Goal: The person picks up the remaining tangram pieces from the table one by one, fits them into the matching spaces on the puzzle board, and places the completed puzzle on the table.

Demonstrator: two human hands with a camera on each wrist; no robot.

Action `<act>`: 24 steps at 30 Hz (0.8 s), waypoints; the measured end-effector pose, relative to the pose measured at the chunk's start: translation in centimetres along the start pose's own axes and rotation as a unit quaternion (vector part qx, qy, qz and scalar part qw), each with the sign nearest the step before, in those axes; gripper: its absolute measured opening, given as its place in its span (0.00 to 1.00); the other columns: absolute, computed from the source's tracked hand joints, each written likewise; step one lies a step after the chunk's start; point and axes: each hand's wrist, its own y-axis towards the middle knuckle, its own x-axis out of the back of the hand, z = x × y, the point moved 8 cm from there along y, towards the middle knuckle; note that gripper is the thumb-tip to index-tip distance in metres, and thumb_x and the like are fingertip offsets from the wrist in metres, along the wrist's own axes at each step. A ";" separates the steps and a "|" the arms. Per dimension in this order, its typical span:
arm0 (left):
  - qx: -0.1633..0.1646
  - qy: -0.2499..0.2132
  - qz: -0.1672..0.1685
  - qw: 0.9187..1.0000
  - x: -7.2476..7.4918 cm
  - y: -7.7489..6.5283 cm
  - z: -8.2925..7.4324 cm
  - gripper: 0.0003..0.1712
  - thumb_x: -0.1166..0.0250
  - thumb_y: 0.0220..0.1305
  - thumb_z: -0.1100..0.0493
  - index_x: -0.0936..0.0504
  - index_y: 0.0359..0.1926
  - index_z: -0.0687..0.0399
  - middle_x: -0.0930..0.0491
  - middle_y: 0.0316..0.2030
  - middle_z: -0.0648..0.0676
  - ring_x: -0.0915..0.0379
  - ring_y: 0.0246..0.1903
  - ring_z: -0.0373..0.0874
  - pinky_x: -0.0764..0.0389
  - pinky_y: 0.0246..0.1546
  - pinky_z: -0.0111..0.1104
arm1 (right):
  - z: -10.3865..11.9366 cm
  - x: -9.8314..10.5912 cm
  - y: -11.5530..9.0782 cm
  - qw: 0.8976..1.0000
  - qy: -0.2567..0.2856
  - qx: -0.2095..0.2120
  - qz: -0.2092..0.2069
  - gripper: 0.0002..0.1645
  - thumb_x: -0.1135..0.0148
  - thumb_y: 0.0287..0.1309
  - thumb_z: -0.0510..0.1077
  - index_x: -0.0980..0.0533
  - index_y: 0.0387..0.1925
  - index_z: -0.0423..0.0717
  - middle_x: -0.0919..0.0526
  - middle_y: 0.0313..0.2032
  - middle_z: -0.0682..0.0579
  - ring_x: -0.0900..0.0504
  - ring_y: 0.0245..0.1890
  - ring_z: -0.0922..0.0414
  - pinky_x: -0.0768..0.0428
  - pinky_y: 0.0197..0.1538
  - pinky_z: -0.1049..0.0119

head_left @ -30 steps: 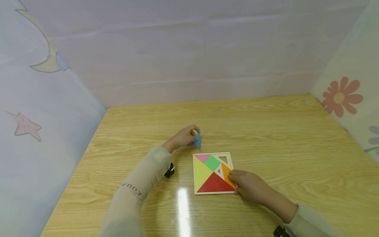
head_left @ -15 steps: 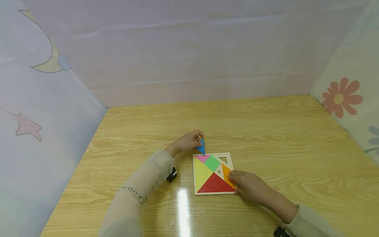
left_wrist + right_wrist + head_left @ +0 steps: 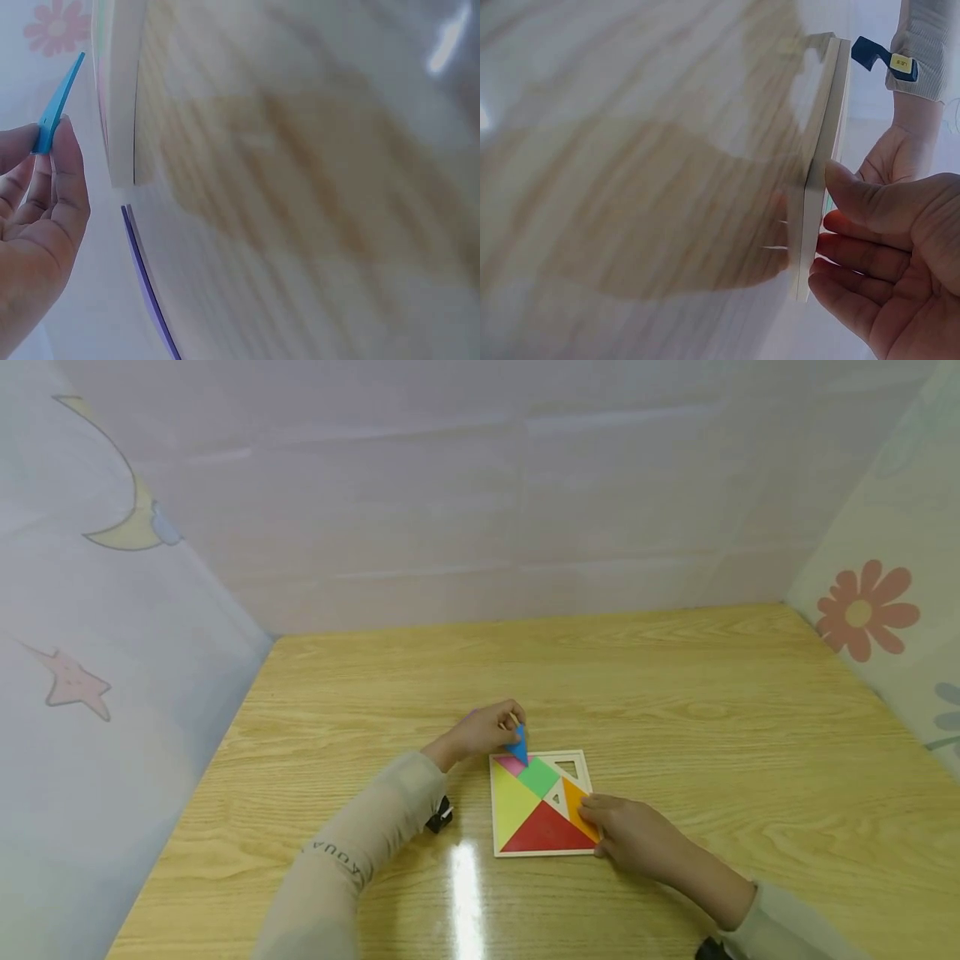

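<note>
My left hand [image 3: 483, 731] pinches a blue triangular tangram piece [image 3: 519, 745] between thumb and fingertips, over the far edge of a square tangram tray [image 3: 540, 854]. One tip of the piece points down at the tray. Seated in it are yellow [image 3: 510, 806], red [image 3: 546, 833], green [image 3: 539, 777], pink [image 3: 508, 764] and orange [image 3: 576, 807] pieces. Two bare triangular recesses show, each with a cut-out, at the far right corner and near the middle. My right hand [image 3: 637, 835] holds the tray's right edge, fingers over the orange piece and thumb at the near corner.
A thin purple piece [image 3: 148, 285] lies flat on the wooden table [image 3: 337, 693] beyond the tray, mostly hidden by my left hand in the head view. Printed cloth walls [image 3: 450, 527] stand at the table's back and sides.
My left hand has carried the blue piece right and nearer, from the table beyond the tray to over its far edge. The right hand and tray have stayed in place.
</note>
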 end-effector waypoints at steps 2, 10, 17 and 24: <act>-0.012 0.008 0.007 1.000 -0.3 0.2 0.3 0.09 0.49 0.59 0.68 0.33 0.42 0.65 0.31 0.28 0.55 0.34 0.24 0.41 0.29 0.24 0.28 | 0.0 0.0 0.0 1.000 0.001 -0.001 0.001 0.27 0.32 0.36 0.39 0.26 0.43 0.32 0.24 0.44 0.41 0.28 0.47 0.45 0.28 0.45 0.53; -0.035 0.038 0.032 0.998 -1.4 0.9 0.2 0.09 0.47 0.59 0.66 0.32 0.42 0.63 0.31 0.27 0.53 0.36 0.22 0.41 0.33 0.21 0.26 | 0.0 0.2 0.1 1.000 0.001 0.003 -0.005 0.27 0.32 0.36 0.39 0.26 0.42 0.31 0.24 0.44 0.40 0.28 0.47 0.45 0.28 0.45 0.53; -0.032 0.046 0.034 0.998 -2.1 0.3 -0.7 0.10 0.47 0.58 0.67 0.32 0.42 0.64 0.30 0.27 0.54 0.37 0.22 0.42 0.35 0.20 0.25 | -0.1 0.1 0.0 1.000 0.004 -0.006 0.004 0.27 0.32 0.36 0.39 0.26 0.43 0.31 0.24 0.44 0.41 0.28 0.47 0.45 0.28 0.45 0.53; -0.033 0.047 0.043 0.997 -2.6 -0.6 -2.2 0.09 0.47 0.59 0.68 0.32 0.41 0.67 0.29 0.27 0.57 0.35 0.23 0.45 0.32 0.21 0.28 | -0.1 0.2 0.0 1.000 0.004 -0.001 -0.005 0.27 0.32 0.36 0.38 0.26 0.42 0.30 0.24 0.44 0.39 0.28 0.47 0.45 0.28 0.45 0.53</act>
